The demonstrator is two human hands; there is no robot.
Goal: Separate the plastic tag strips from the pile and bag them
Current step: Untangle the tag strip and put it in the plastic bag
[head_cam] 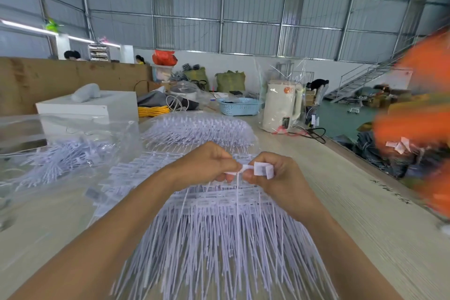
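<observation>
White plastic, a tag strip (246,170), is pinched between both hands over the near pile (219,234): the left hand (207,161) curls on one end, the right hand (275,173) grips the flat tag end. Beyond lies a second heap (197,129), and a clear bag (60,151) of loose strips sits left on the pale tabletop (341,202).

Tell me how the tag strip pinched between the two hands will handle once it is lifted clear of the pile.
The tag strip looks thin, with a long tail hanging, so probably floppy and light. Both the left hand and the right hand pinch its head, so it may be slippery. It may snag in the pile.
</observation>
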